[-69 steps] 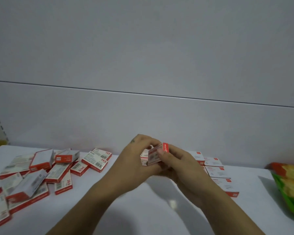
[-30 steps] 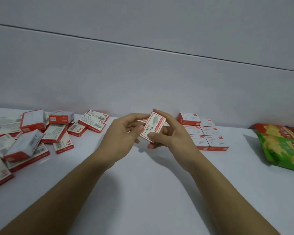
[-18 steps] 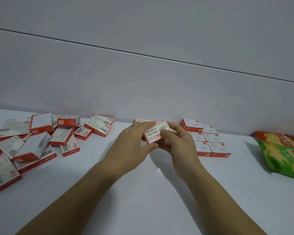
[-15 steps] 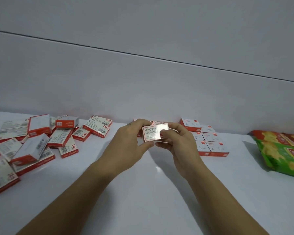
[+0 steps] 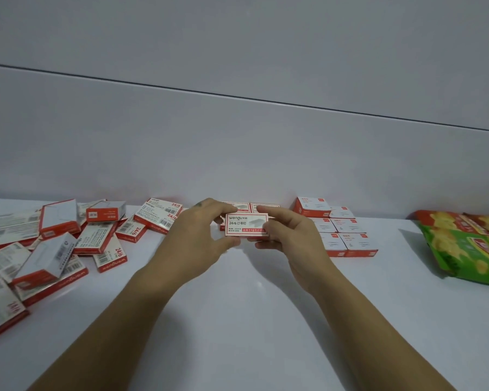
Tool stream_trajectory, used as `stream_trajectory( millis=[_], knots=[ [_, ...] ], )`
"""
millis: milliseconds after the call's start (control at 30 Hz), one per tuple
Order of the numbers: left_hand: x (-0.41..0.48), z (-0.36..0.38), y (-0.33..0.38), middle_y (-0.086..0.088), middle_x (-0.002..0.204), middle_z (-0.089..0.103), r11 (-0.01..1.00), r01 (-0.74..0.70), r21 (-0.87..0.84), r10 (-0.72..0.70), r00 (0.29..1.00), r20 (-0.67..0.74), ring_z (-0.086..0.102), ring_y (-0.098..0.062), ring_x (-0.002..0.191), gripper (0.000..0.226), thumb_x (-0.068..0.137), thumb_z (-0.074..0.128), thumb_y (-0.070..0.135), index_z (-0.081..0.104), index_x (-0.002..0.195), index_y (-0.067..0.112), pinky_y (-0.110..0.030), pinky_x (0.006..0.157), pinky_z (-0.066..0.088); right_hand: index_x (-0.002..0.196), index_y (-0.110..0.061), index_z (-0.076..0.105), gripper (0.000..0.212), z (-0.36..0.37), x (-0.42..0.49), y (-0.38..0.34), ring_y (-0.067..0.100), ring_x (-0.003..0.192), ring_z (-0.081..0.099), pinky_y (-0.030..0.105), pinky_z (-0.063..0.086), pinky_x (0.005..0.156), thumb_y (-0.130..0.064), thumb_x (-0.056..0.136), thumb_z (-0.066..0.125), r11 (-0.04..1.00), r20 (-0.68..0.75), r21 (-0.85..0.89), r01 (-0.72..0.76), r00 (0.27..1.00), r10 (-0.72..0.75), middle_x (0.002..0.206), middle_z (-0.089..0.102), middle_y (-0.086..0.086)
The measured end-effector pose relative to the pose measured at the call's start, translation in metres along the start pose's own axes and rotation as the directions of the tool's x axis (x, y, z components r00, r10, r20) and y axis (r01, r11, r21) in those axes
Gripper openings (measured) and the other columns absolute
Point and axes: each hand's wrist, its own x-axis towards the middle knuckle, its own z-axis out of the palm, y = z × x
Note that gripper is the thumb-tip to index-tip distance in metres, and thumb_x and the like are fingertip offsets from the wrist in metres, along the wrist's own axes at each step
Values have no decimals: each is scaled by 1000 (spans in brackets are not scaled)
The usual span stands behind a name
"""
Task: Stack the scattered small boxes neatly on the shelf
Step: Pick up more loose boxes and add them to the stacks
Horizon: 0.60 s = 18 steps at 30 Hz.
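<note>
A small red-and-white staple box point(image 5: 246, 224) is held level, label up, between my left hand point(image 5: 201, 239) and my right hand point(image 5: 290, 235), just above the white shelf point(image 5: 251, 320). Behind it two similar boxes point(image 5: 250, 206) lie flat against the back wall. To the right stands a neat block of boxes point(image 5: 340, 231) in rows, one box stacked on its far corner. On the left lies a loose heap of scattered boxes point(image 5: 68, 241), some tilted on others.
Green and red snack bags point(image 5: 463, 244) lie at the right end of the shelf. The white back wall point(image 5: 237, 150) rises straight behind the boxes. Bare shelf surface spreads in front between my forearms.
Both hands turned the box from tilted on edge to flat with its label up, and lowered it toward the shelf in front of the two boxes by the wall.
</note>
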Motion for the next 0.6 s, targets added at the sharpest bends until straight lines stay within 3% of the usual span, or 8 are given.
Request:
stream_trajectory(
  millis=[67, 167, 300, 433, 600],
  knots=[
    [-1, 1, -2, 16, 109, 61, 998, -19, 59, 18, 1000, 19, 50, 5, 90, 45, 76, 77, 30, 61, 118, 28, -3, 75, 34, 116, -12, 67, 33, 1, 2, 3, 22, 78, 73, 29, 59, 68, 2, 91, 50, 999, 1, -53, 9, 1000, -9, 96, 75, 2],
    [-1, 0, -4, 16, 110, 60, 993, -6, 120, 2, 999, 34, 45, 3, 91, 47, 79, 74, 36, 59, 122, 31, -8, 75, 31, 116, -16, 67, 30, 0, 3, 7, 12, 76, 72, 24, 56, 66, -5, 91, 54, 981, -8, -187, 44, 999, -46, 90, 75, -8],
    [0, 1, -12, 12, 119, 61, 980, 64, 187, -80, 994, 79, 42, 0, 96, 51, 79, 75, 35, 57, 126, 34, -22, 82, 32, 113, -26, 68, 26, -9, 6, 8, -5, 78, 64, 13, 50, 68, -17, 90, 59, 798, -37, -571, 193, 965, -260, 85, 69, -25],
    [2, 4, -22, 11, 125, 59, 959, 139, 247, -179, 973, 148, 51, -8, 106, 53, 80, 72, 41, 54, 130, 34, -26, 87, 39, 112, -30, 68, 27, -23, 10, 2, -8, 82, 61, 4, 43, 68, -17, 90, 59, 785, -95, -586, 199, 946, -310, 91, 67, -25],
    [5, 11, -24, 8, 125, 61, 927, 148, 345, -219, 960, 177, 54, -13, 108, 55, 80, 68, 51, 55, 130, 31, -33, 92, 45, 112, -33, 67, 27, -36, 14, -5, -12, 89, 59, 9, 43, 77, -21, 91, 57, 779, -168, -603, 171, 928, -334, 89, 62, -30]
  ],
)
